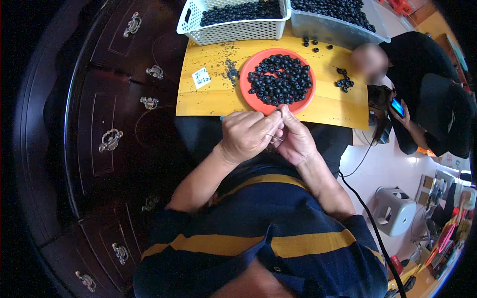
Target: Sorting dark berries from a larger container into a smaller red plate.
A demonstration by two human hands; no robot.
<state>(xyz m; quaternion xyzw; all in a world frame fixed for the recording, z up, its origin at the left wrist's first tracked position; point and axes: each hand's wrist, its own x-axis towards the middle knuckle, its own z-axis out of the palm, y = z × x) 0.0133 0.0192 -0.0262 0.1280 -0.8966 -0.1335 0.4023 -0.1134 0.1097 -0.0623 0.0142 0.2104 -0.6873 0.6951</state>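
My left hand (246, 133) is closed around a thin metal tool (276, 137). Its narrow shaft sticks out toward my other palm, and a bit of blue shows at the far side of the fist. My right hand (299, 142) meets it fingertip to fingertip, thumb and fingers pinched; whatever they hold is hidden. Just beyond both hands, a round red plate (245, 89) bears a heap of small black ring-shaped pieces (280, 82). It stands near the front edge of the yellow tabletop (208, 104).
A white perforated basket (236, 34) and a translucent bin (338, 26), both filled with black pieces, stand at the back. Loose pieces (344, 82), dark crumbs (231, 72) and a white printed square (201, 78) lie about. Right, a person holds a phone (397, 107) near a stool (394, 211).
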